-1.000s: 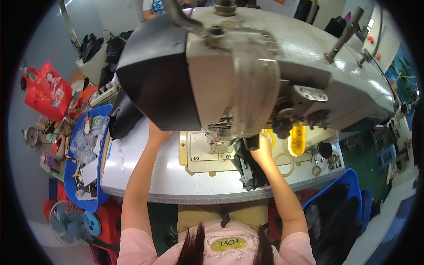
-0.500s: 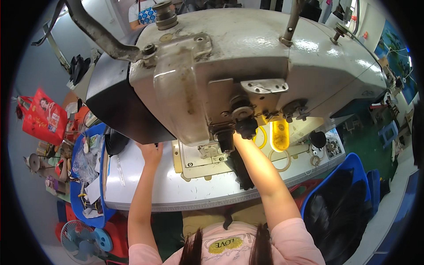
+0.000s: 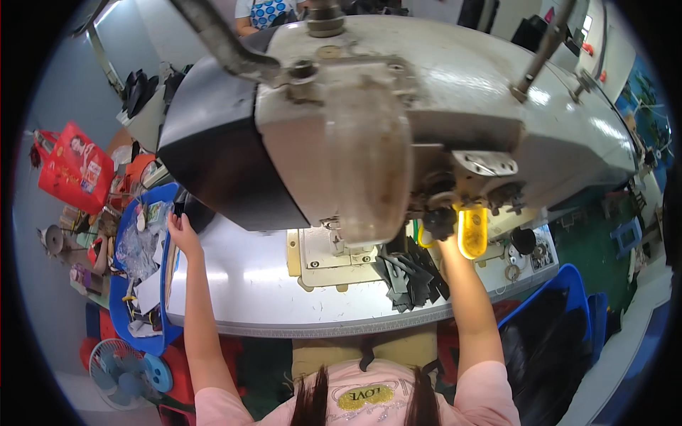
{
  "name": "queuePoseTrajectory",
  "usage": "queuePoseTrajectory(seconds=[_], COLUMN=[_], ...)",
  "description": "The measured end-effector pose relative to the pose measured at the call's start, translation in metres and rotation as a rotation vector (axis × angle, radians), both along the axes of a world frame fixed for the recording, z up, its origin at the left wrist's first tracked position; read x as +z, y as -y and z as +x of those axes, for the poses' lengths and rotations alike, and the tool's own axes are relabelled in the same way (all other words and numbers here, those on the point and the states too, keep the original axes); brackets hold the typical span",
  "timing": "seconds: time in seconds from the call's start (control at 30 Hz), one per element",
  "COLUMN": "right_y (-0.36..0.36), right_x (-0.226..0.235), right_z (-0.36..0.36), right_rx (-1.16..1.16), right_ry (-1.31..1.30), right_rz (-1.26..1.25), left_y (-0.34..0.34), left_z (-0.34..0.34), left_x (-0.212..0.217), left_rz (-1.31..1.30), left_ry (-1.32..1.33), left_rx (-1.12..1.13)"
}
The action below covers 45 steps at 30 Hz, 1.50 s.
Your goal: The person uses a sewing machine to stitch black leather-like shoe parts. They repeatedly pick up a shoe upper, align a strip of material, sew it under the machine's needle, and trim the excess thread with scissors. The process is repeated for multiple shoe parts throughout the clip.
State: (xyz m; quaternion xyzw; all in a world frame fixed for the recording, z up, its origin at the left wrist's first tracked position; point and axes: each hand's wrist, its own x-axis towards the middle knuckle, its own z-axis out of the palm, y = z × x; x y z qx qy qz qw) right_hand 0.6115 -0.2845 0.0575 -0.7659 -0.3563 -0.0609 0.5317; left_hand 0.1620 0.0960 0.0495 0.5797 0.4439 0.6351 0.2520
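Note:
A large grey-white sewing machine (image 3: 455, 78) fills the middle of the view. My left hand (image 3: 182, 231) is at the table's left end, its fingertips pinched at the edge of a black sheet of material (image 3: 195, 211). My right forearm (image 3: 470, 298) reaches under the machine arm beside the yellow-lit lamp (image 3: 472, 234); the right hand's fingers are hidden behind the machine's knobs. Left of that forearm, a pile of black and dark grey cut pieces (image 3: 408, 277) lies on the white table (image 3: 241, 284), right of the needle plate (image 3: 341, 268).
A blue bin (image 3: 170, 323) with plastic bags and scraps stands along the table's left side. At the right, another blue bin (image 3: 586, 298) holds black material (image 3: 536, 348). A fan (image 3: 121, 373) is at the lower left. Beyond the machine is another person (image 3: 266, 11).
My left hand has moved left from beside the needle plate to the black sheet. My right forearm has shifted right, uncovering more of the dark pile. The view has shifted too.

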Motion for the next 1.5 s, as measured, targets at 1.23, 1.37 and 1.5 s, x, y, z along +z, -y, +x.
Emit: queuePoseTrajectory(seconds=[1.23, 1.37, 1.5], right_y=[0.139, 0.155, 0.138], right_x=[0.059, 0.096, 0.135], right_z=[-0.144, -0.157, -0.182], right_rx=[0.057, 0.096, 0.317], right_ry=[-0.180, -0.044, 0.097], right_rz=[0.155, 0.096, 0.095], left_y=[0.280, 0.314, 0.324], left_z=[0.004, 0.032, 0.058], left_x=[0.059, 0.057, 0.061], left_rz=[-0.705, -0.632, -0.669], left_ry=[0.887, -0.201, 0.078], left_rx=[-0.766, -0.572, -0.872])
